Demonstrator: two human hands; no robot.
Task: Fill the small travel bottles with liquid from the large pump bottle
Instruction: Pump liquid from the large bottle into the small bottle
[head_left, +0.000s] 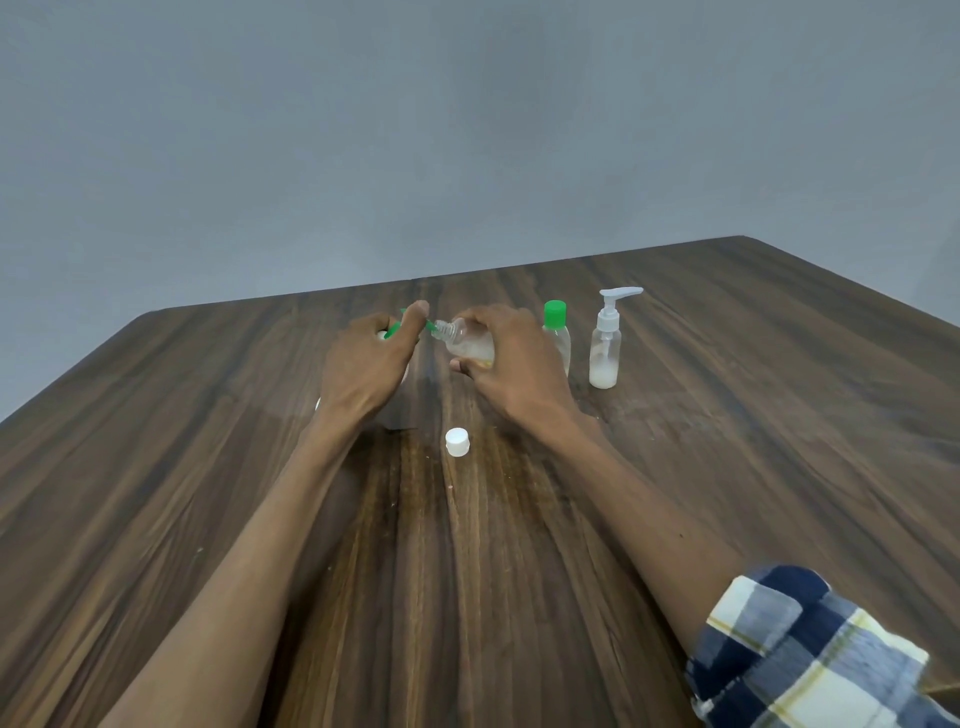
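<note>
While the right hand grips a small clear bottle tilted with its open threaded neck pointing left, the left hand is wrapped around the large pump bottle, mostly hidden behind it, with the thumb on top and the green spout reaching to the small bottle's mouth. Both are held above the middle of the wooden table, toward its far edge. A white cap lies nearer, between the forearms. Just right of the right hand stand a green-capped bottle and a white-pump spray bottle.
</note>
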